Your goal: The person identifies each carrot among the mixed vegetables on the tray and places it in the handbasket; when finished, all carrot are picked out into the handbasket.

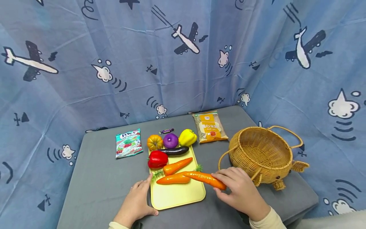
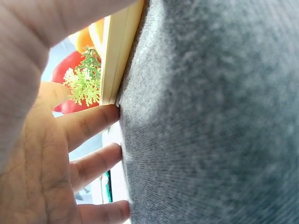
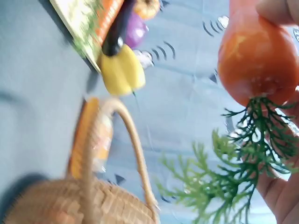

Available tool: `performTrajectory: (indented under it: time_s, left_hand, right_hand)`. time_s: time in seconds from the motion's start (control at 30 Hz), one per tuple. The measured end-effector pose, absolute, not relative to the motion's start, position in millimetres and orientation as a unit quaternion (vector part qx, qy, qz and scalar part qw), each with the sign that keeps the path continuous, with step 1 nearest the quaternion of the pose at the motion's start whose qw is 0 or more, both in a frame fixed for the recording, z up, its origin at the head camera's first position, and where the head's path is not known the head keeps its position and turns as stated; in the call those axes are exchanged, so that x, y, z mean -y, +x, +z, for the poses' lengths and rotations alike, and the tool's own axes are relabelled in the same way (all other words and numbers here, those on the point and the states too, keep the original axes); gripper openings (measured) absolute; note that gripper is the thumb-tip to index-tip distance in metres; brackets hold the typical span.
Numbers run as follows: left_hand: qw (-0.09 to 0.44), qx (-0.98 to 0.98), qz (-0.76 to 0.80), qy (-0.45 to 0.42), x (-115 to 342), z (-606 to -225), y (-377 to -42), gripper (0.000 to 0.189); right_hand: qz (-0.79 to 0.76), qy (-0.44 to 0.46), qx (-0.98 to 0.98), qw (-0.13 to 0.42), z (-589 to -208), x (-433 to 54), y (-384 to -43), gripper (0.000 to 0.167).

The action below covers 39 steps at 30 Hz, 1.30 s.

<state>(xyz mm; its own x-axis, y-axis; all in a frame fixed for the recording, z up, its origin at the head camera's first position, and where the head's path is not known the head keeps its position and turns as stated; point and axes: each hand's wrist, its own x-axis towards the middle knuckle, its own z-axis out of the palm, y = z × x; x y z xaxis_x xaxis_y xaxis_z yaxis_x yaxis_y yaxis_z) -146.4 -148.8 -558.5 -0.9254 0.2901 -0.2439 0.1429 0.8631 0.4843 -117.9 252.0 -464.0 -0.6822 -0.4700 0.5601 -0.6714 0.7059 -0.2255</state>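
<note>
My right hand [image 1: 241,192] grips an orange carrot [image 1: 203,177] by its thick end, above the right edge of a yellow tray [image 1: 178,197]. In the right wrist view, green leafy tops [image 3: 252,154] hang from that end of the carrot. My left hand [image 1: 136,199] is spread on the grey table along the tray's left side, fingertips right at the rim in the left wrist view. Two more carrots [image 1: 172,179] lie on the tray, beside a red bell pepper [image 1: 158,159] and a dark eggplant [image 1: 176,151].
A wicker basket [image 1: 238,152] with raised handles stands at the right. Behind the eggplant sit a small pumpkin [image 1: 155,142], a purple round vegetable [image 1: 171,140] and a yellow pepper [image 1: 187,137]. Farther out lie a candy bag [image 1: 128,143], a wrapped candy [image 1: 166,131] and a grain bag [image 1: 210,127].
</note>
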Motion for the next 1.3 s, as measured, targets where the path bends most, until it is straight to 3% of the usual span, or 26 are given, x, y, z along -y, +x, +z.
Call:
performTrajectory:
  time_s: [0.5,0.8,0.97,1.3]
  left_hand:
    - [0.162,-0.951,0.238,0.113,150,-558,-146,0.149]
    - [0.150,-0.952,0.240,0.118,150,-559,-146,0.149]
    - [0.147,-0.952,0.242,0.119,151,-560,-145,0.150]
    - [0.151,-0.951,0.245,0.115,152,-561,-145,0.149]
  right_hand:
    - [0.139,0.272,0.887,0.347,-407,-313,-130,0.052]
    - [0.099,0.222,0.902,0.356,-389,-346,-136,0.059]
    - [0.083,0.175,0.923,0.332,-382,-367,-141,0.047]
    - [0.065,0.068,0.973,0.209,-388,-403,-149,0.038]
